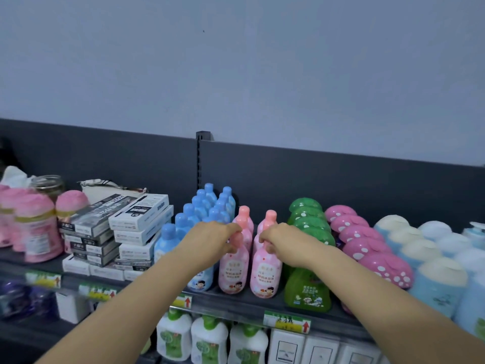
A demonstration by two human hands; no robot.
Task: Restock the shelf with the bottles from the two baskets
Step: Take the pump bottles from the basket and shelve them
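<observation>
A grey wall is rising behind the dark shelf (236,300), which is looking nearly full, with blue bottles (199,211) left of the hands and green bottles (307,224) right of them. The left hand (214,243) is gripping the neck of a pink bottle (233,271), and the right hand (284,245) is gripping a second pink bottle (265,277). Both bottles are standing at the shelf's front. The baskets are lying out of view, so what remains is hard to judge.
</observation>
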